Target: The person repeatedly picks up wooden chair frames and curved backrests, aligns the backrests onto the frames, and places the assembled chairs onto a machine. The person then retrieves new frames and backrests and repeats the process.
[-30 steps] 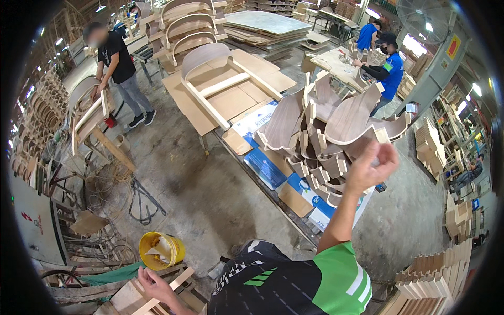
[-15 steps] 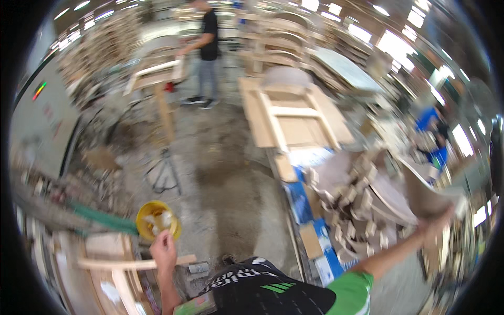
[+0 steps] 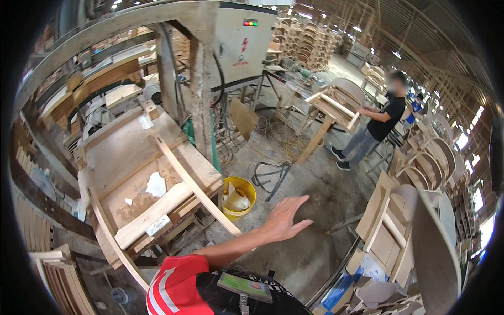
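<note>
My left hand reaches out over the concrete floor, palm turned down, with the thumb apart from the straight fingers and nothing in it. A tall curved wooden panel stands up close at the right, tilted. My right hand does not show; whether it holds the panel is hidden. Beside my left forearm a long wooden strip lies across a worn wooden bench. On the bench are a short pale board and white scraps. A curved strip leans along the bench's near edge.
A yellow bucket with white bags stands past the bench. Cables lie on the floor. A grey electrical cabinet stands behind. A person works at a wooden frame. Stacked chair parts line the right.
The view has swung left toward the bench. My left hand has opened and reached forward and right. My right hand, earlier at the curved panel, has left the view; the panel now rises close by.
</note>
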Demonstrator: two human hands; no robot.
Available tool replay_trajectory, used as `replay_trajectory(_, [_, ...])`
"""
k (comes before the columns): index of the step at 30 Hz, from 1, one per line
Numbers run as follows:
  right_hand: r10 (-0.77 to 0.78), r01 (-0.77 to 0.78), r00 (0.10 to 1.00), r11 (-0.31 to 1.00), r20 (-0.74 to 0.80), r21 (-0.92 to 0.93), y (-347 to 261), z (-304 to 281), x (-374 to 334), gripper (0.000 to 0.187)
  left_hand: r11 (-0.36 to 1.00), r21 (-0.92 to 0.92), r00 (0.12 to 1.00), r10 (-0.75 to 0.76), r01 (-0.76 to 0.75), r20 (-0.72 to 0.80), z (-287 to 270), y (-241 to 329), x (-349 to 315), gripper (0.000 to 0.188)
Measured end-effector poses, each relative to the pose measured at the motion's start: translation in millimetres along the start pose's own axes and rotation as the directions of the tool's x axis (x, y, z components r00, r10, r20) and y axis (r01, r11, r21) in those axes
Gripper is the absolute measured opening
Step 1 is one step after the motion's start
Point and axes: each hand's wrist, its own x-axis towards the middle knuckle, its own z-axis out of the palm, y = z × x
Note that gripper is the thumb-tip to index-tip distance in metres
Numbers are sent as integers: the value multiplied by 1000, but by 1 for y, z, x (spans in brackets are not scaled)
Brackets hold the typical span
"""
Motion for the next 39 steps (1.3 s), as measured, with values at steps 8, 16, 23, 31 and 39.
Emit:
replay_trajectory(8, [392, -464, 695, 885, 603, -41, 142, 82, -44, 58, 907, -24, 895, 410, -420, -173, -61, 41, 37, 64])
replay_trajectory(16, [426, -750, 356, 661, 832, -18, 199, 185, -136, 60, 967, -194, 976, 130, -163, -173, -82, 9, 5, 37])
replay_trajectory(23, [92, 119, 680, 965, 727, -234, 189, 183, -209, 61, 996, -51, 943, -90, 78, -320, -131, 31, 7, 52])
replay_trajectory(31, [-197, 815, 135, 579, 971, 4, 171, 204, -231, 60, 951, 96, 926, -259, 295, -276, -192, 29, -3, 58])
replay_trajectory(39, [-211, 706, -78, 679, 974, 203, 166, 287, -262, 51, 939, 168, 917, -234, 299, -322, -255, 48, -4, 49])
